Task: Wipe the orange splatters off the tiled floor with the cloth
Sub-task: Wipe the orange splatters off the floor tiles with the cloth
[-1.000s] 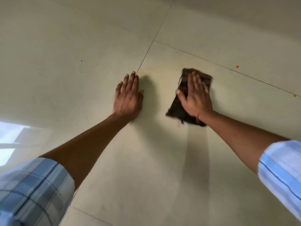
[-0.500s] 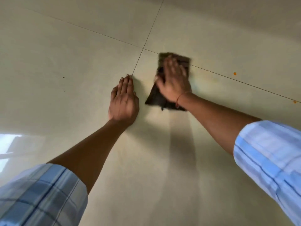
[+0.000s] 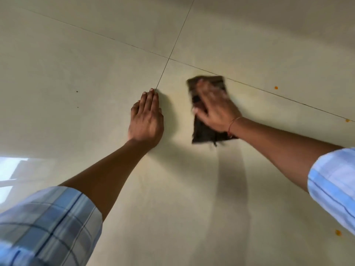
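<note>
Presses the cloth [image 3: 203,134] under the flat right hand [image 3: 217,108] near the grout crossing [image 3: 169,58], left hand [image 3: 146,121] flat on the tiled floor [image 3: 96,54] beside, so risks leaving the orange splatters [image 3: 276,87] well right unwiped.

Nothing to read here tbh. No text, labels, brand marks or numbers show on the cloth [image 3: 203,131] (it's motion-blurred anyway), on the tiled floor [image 3: 76,54], or on the left sleeve [image 3: 48,227] or right sleeve [image 3: 334,185].
</note>
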### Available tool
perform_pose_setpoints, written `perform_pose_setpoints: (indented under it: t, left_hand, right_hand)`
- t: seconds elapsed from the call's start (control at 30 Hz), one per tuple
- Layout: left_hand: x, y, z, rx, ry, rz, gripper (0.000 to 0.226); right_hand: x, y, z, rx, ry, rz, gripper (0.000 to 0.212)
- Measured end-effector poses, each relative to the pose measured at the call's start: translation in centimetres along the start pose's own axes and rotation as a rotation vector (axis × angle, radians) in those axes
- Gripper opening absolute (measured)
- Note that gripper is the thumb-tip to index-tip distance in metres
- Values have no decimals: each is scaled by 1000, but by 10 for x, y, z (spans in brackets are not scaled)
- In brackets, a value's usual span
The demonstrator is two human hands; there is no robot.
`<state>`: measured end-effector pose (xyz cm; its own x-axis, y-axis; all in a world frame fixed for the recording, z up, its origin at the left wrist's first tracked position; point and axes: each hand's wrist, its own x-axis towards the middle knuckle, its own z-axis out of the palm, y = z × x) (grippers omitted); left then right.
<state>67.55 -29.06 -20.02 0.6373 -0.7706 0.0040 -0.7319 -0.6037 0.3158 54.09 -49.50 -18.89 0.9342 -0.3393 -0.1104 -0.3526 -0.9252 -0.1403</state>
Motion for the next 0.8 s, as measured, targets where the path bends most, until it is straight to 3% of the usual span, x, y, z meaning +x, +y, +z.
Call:
perform_pose_setpoints:
  t: [0.07, 0.1, 0.27, 0.33, 0.4, 0.47, 0.53, 0.6, 0.8]
  left_hand:
    - [-1, 1, 1, 7, 7, 11, 54]
    - [-1, 0, 3, 13, 10, 16, 53]
    - [0, 5, 0, -11, 12, -54, 55]
    - [6, 26, -4, -16, 32, -65, 56]
    - [15, 65, -2, -19, 53, 77, 56]
    - [27, 107, 11, -82, -22, 180, 55]
    - [40, 133, 28, -140, -100, 168, 56]
    - [43, 137, 41, -92, -77, 152, 57]
    - [44, 136, 47, -28, -54, 158, 59]
  right_hand:
    - [-2, 21, -6, 71, 50, 360, 78]
    - [-11, 15, -3, 72, 46, 424, 78]
    - [-76, -11, 8, 11, -68, 7, 81]
    - [-53, 5, 2, 28, -14, 139, 83]
    - [-33, 21, -2, 53, 31, 325, 79]
    - [-30, 31, -2, 46, 14, 287, 72]
    - [-32, 51, -6, 35, 18, 217, 68]
    - [-28, 82, -10, 43, 24, 275, 68]
    - [-66, 115, -16, 142, 134, 781, 80]
